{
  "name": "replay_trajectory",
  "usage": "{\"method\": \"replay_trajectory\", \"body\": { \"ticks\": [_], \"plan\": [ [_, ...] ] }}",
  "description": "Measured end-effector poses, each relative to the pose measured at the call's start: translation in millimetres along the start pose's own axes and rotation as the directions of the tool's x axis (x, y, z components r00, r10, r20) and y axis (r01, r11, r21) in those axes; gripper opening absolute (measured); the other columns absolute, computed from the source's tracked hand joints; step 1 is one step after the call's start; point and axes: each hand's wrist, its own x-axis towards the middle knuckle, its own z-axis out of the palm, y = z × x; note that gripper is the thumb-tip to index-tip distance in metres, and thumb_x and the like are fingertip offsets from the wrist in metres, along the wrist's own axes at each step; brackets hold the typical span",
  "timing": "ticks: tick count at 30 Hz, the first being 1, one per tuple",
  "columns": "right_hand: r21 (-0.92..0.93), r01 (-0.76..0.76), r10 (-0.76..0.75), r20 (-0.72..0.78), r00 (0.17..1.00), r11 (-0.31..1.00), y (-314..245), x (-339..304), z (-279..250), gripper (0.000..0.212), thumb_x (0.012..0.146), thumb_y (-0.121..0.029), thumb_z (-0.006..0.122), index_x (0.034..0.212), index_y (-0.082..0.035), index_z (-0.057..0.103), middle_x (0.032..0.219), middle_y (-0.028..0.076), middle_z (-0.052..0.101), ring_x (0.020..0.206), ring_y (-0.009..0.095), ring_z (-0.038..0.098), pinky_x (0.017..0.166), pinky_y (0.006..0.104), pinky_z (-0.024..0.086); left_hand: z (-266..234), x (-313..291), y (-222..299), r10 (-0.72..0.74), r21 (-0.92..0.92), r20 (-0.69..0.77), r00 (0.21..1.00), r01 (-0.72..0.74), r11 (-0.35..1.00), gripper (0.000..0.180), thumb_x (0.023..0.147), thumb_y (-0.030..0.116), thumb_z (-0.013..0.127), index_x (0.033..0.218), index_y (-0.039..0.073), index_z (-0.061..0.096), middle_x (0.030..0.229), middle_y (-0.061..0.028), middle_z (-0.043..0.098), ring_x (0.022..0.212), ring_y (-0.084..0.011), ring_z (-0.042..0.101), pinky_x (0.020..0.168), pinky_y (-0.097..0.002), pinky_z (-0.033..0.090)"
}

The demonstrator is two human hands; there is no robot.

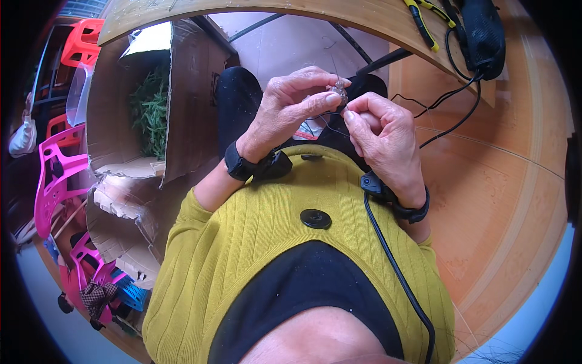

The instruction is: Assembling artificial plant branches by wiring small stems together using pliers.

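Above my lap, my left hand (294,102) pinches a small, lumpy, grey-brown piece (341,92) between thumb and fingers. It looks like a cluster of beads, though it is too small to be sure. My right hand (386,130) is closed close beside it, thumb against forefinger, on what looks like a thin dark wire (345,109) at the lower end of the piece. A fine strand rises from the top of the piece. Thin dark loops hang below my fingers, over a small patch of red and white on my lap.
A wooden table (291,7) curves across the far side, bearing yellow-and-black pliers (422,24) and a black mesh pouch (485,39) with cables. On the left, a cardboard box (109,115) holds green artificial sprigs (150,109). Pink chairs (56,176) stand beyond it.
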Motion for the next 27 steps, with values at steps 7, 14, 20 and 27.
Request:
{"method": "replay_trajectory", "body": {
  "ticks": [7, 14, 20, 27],
  "plan": [
    [-0.463, 0.288, -0.293, 0.062, 0.954, 0.838, -1, 10, -11, 0.006, 0.083, -0.004, 0.062, 0.079, 0.0, 0.059, 0.055, 0.014, 0.051, 0.047, 0.023, 0.055, 0.047, 0.0338, 0.038, 0, -2, 0, -0.061, 0.105, 0.03, 0.998, 0.058, 0.993, 0.022, 0.088, 0.011, 0.067, 0.106, -0.001, 0.068, 0.087, -0.0029, 0.061, 0.074, -0.0066, 0.06, 0.063, -0.0186, 0.051],
    [-0.465, 0.441, -0.315, 0.327, 0.891, 0.768, -11, 32, -33, 0.006, 0.083, -0.006, 0.061, 0.08, -0.001, 0.06, 0.06, 0.019, 0.053, 0.053, 0.03, 0.056, 0.051, 0.0338, 0.042, 0, -6, 0, -0.178, 0.081, 0.168, 0.97, 0.166, 0.983, 0.014, 0.088, 0.007, 0.065, 0.097, -0.003, 0.07, 0.082, -0.0022, 0.06, 0.066, -0.0045, 0.053, 0.054, -0.0172, 0.042],
    [-0.34, 0.38, -0.302, 0.261, 0.917, 0.86, -8, 32, -31, 0.008, 0.087, -0.008, 0.06, 0.086, -0.001, 0.063, 0.062, 0.01, 0.057, 0.054, 0.019, 0.056, 0.051, 0.0289, 0.042, 3, -4, 3, -0.113, 0.129, 0.095, 0.989, 0.1, 0.986, 0.013, 0.087, 0.007, 0.065, 0.094, -0.002, 0.071, 0.082, -0.0024, 0.061, 0.067, -0.0047, 0.054, 0.055, -0.0164, 0.042],
    [0.171, -0.008, -0.003, 0.067, 0.998, 0.985, 20, 17, -29, 0.01, 0.09, -0.006, 0.059, 0.096, -0.001, 0.067, 0.076, -0.001, 0.058, 0.065, 0.006, 0.052, 0.055, 0.0207, 0.042, -2, -5, -1, -0.103, 0.004, 0.064, 0.993, 0.103, 0.995, 0.019, 0.083, 0.007, 0.063, 0.098, -0.002, 0.071, 0.092, -0.0061, 0.062, 0.079, -0.0107, 0.057, 0.071, -0.0225, 0.048]
  ]
}}
